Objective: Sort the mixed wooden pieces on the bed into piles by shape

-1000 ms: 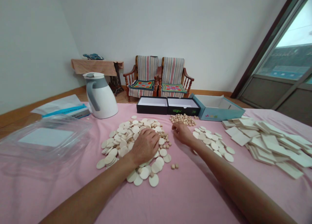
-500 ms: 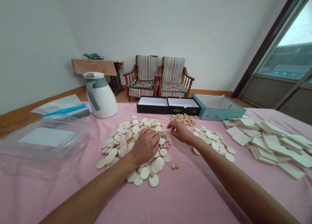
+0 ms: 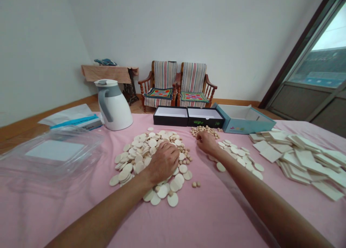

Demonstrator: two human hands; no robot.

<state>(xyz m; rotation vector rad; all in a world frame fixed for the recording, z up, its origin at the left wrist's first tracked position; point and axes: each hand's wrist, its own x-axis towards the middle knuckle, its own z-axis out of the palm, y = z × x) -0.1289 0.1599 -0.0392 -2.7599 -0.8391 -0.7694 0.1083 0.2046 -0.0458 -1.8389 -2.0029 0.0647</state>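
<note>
- Left hand (image 3: 163, 162) spread palm-down on a heap of pale wooden discs (image 3: 136, 158), fingers lying over them; any hold cannot be told.
- Right hand (image 3: 207, 143) at 1 o'clock from it, fingers loosely curled, tips at a cluster of small wooden pegs (image 3: 204, 130); any hold is hidden.
- Loose pegs (image 3: 185, 158) dot the heap's right edge; a stray pair (image 3: 196, 184) lies at 4 o'clock from the left hand.
- Smaller disc pile (image 3: 238, 157) at 4 o'clock from the right hand.
- Square wooden tiles (image 3: 300, 161) at 3 o'clock beyond it.
- Pieces stand partly parted by shape, with pegs yet mixed into the main heap.
- Two open black boxes (image 3: 170, 115) and a blue box (image 3: 243, 120) wait at 12 to 1 o'clock; white jug (image 3: 113, 109) at 11, clear plastic tub (image 3: 54, 154) at 9, all on pink cloth (image 3: 216, 219).
</note>
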